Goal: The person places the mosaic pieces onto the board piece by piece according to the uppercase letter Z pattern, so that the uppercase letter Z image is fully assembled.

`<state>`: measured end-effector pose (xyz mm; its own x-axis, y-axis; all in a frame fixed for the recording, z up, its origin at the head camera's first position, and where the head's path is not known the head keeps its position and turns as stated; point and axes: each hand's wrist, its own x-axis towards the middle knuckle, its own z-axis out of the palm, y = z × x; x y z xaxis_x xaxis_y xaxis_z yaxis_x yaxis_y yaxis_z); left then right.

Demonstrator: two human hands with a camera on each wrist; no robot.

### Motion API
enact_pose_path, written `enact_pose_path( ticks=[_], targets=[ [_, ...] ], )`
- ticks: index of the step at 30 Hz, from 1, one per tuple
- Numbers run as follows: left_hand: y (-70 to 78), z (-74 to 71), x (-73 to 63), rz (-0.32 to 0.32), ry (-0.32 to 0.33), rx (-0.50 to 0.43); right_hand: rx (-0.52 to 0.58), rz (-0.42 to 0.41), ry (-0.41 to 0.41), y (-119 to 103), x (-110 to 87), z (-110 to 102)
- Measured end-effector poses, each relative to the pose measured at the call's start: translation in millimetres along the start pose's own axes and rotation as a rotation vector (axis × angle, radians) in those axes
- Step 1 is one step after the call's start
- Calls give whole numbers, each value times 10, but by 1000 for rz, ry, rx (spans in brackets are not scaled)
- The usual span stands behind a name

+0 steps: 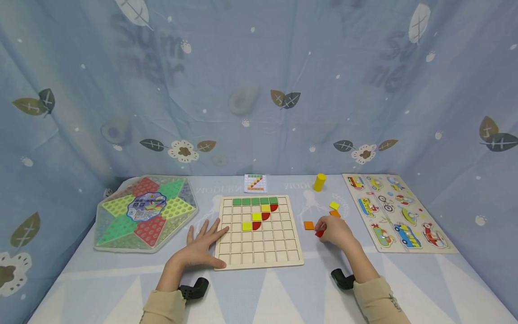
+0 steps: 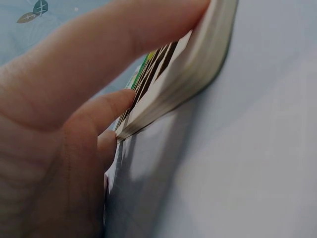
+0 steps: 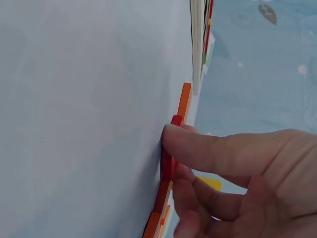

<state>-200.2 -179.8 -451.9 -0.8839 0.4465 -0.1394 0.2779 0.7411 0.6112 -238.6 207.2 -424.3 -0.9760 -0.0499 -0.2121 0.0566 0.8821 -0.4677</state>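
Observation:
A wooden grid board [image 1: 279, 245] lies in the middle of the table in the head view. Several green squares [image 1: 255, 201] line its top, and yellow squares [image 1: 256, 217] with red rounded pieces [image 1: 265, 216] step diagonally below them. My left hand [image 1: 200, 249] rests along the board's left edge, fingers spread, thumb on the near-left corner. To the right of the board, my right hand [image 1: 337, 233] pinches a red piece [image 3: 168, 166] between thumb and fingers, low at the table. Its full shape is hidden. Close by lie an orange square [image 1: 309, 225], another orange piece [image 1: 334, 213] and a yellow one [image 1: 334, 205].
A pattern card [image 1: 256, 183] lies behind the board, with a yellow cylinder [image 1: 319, 182] to its right. A boxed star-shaped game board [image 1: 146, 213] is on the left, a picture puzzle board [image 1: 398, 211] on the right. A patterned curtain [image 1: 259, 135] hangs behind the table.

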Motion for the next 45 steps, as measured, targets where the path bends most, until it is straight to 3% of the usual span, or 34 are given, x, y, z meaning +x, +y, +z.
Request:
enact_pose_path(
  ticks=[4, 9, 19, 27, 34, 39, 45],
  targets=[
    [4, 0, -5, 3, -2, -3, -11, -4, -3, -32, 1, -15],
    [8, -6, -9, 5, -3, -5, 67, -59, -6, -173, 41, -16],
    [-19, 13, 13, 11, -1, 3, 215, -169, -69, -636, 80, 178],
    [-14, 13, 15, 8, 0, 7, 399, -216, -159, -1054, 77, 393],
    [-8, 2, 4, 2, 4, 24, 341, -240, -227, -1326, 195, 624],
    [-25, 28, 11, 4, 1, 21, 240, -287, -182, -1382, 255, 756],
    [-20, 17, 10, 4, 6, 19, 114, -344, -118, -1467, 226, 752]
  ],
)
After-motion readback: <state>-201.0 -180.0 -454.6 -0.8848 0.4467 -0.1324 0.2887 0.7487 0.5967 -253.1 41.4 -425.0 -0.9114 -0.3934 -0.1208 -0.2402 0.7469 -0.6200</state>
